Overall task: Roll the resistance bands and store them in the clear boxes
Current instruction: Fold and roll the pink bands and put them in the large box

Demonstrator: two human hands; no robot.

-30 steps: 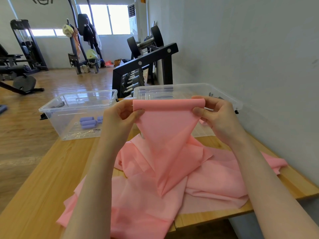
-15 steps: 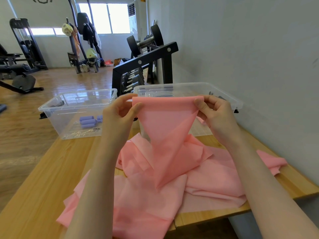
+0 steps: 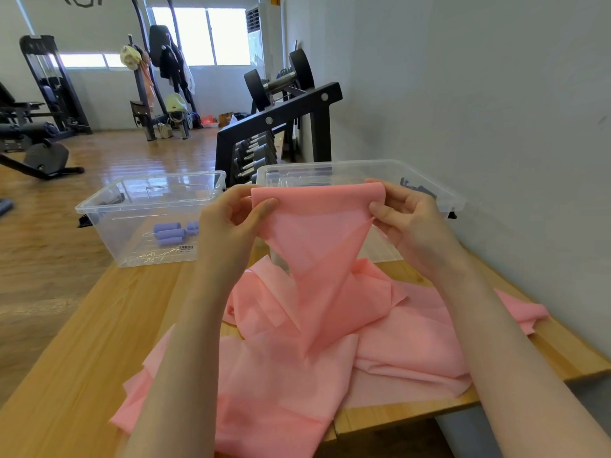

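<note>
A long pink resistance band hangs from both my hands above the wooden table. My left hand pinches its top left corner and my right hand pinches the top right corner, with the top edge folded over. The rest of the band lies crumpled on the table below. Two clear boxes stand behind: the left one holds rolled purple bands, the right one is partly hidden by the pink band.
A grey wall runs along the table's right side. A black dumbbell rack stands behind the boxes. Gym machines and a coat stand are far back on the wooden floor.
The rolled top edge of the pink band has come looser and flatter between my hands. Both hands stayed at about the same height.
</note>
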